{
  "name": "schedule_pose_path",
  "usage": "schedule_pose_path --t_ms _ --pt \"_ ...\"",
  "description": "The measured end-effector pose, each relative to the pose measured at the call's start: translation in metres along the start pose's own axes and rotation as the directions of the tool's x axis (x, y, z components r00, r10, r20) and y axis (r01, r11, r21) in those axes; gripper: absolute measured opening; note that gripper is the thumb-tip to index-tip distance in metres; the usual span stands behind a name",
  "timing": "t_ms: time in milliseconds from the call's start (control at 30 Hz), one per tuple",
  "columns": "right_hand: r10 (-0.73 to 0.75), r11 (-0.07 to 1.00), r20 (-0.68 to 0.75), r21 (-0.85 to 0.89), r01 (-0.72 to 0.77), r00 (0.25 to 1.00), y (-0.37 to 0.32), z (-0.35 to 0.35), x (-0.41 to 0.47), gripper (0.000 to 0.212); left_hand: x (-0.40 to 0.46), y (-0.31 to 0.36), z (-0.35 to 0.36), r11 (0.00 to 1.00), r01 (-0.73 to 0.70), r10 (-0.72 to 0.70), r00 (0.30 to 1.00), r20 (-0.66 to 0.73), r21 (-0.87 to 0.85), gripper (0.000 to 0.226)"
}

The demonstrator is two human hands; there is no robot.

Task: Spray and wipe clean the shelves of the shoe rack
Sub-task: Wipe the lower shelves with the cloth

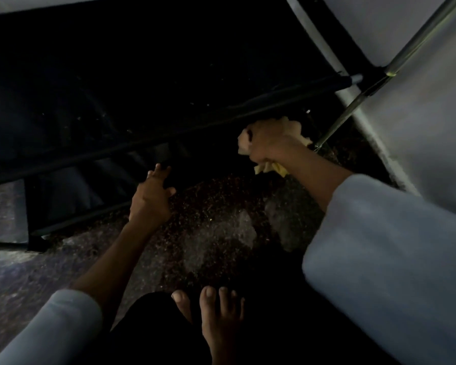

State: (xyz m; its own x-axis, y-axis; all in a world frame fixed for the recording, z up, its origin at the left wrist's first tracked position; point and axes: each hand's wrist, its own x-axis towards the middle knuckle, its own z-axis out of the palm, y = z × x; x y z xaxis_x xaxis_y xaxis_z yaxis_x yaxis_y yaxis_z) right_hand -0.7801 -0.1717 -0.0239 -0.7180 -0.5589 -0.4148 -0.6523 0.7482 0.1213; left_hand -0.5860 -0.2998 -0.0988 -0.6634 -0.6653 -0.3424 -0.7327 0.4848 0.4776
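Note:
The shoe rack (121, 106) fills the upper left: dark fabric shelves on black bars, dim and speckled with dust. My right hand (267, 140) is shut on a crumpled pale yellow cloth (294, 127) and presses it under the right end of a shelf bar, beside the rack's metal leg (353, 111). My left hand (153, 196) reaches for the lower shelf's front edge with fingers spread, fingertips touching the dark fabric; it holds nothing. No spray bottle is in view.
A speckled stone floor (216, 233) lies below the rack, with a wet-looking patch. My bare foot (216, 317) stands at the bottom middle. A grey wall or panel (419, 101) runs along the right side behind the metal leg.

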Motion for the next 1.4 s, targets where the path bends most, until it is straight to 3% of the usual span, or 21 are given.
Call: schedule_pose_path --t_ms 67,167,267,333,467,567,667,800,933,1000,1167,1400 --pt "-0.104 0.993 0.031 0.054 0.102 0.994 -0.023 -0.001 -0.009 0.040 -0.002 0.001 0.001 1.000 0.003 -0.003 1.000 0.010 -0.011 0.061" --pt "-0.201 0.921 -0.067 0.326 0.212 0.977 -0.076 0.008 -0.030 0.037 -0.009 0.006 -0.003 1.000 -0.002 0.002 1.000 0.009 -0.007 0.057" --pt "-0.274 0.898 -0.166 0.310 0.314 0.947 -0.129 0.014 -0.040 0.036 -0.014 0.007 -0.009 0.996 0.065 -0.070 0.995 -0.078 -0.062 0.039" --pt "-0.210 0.904 -0.154 0.344 0.252 0.965 -0.127 0.017 -0.027 0.039 -0.010 0.007 -0.012 0.995 0.078 -0.083 0.994 -0.069 -0.068 0.044" --pt "0.113 0.871 -0.087 0.488 -0.057 0.990 -0.062 0.015 0.003 0.045 -0.004 0.008 -0.014 0.990 0.090 -0.093 0.995 -0.023 -0.108 0.059" --pt "0.201 0.961 0.003 0.192 -0.198 0.980 -0.004 0.006 0.018 0.047 -0.004 0.007 -0.013 0.987 0.092 -0.094 0.996 -0.007 -0.132 0.062" --pt "0.255 0.965 0.040 0.046 -0.257 0.966 0.027 -0.003 0.015 0.041 -0.005 0.005 -0.011 0.991 0.056 -0.057 0.998 0.000 -0.124 0.062" --pt "0.146 0.987 -0.014 0.069 -0.144 0.989 0.008 -0.004 -0.008 0.038 -0.006 -0.003 -0.016 0.981 -0.055 0.062 0.998 0.033 -0.185 0.066" --pt "-0.189 0.949 -0.081 0.240 0.203 0.979 -0.045 0.002 -0.034 0.042 -0.019 -0.005 -0.026 0.939 -0.130 0.145 0.989 0.024 -0.317 0.065" --pt "-0.255 0.884 -0.127 0.370 0.285 0.958 -0.069 0.005 -0.046 0.052 -0.031 -0.008 -0.027 0.924 -0.135 0.146 0.989 0.004 -0.358 0.065" --pt "-0.198 0.681 -0.219 0.670 0.295 0.955 -0.092 0.024 -0.080 0.062 -0.073 -0.025 -0.038 0.956 -0.111 0.088 0.991 -0.096 -0.270 0.062" --pt "-0.163 0.584 -0.197 0.771 0.256 0.967 -0.081 0.049 -0.132 0.052 -0.133 -0.045 -0.086 0.973 -0.032 -0.016 0.978 -0.206 -0.229 0.060"
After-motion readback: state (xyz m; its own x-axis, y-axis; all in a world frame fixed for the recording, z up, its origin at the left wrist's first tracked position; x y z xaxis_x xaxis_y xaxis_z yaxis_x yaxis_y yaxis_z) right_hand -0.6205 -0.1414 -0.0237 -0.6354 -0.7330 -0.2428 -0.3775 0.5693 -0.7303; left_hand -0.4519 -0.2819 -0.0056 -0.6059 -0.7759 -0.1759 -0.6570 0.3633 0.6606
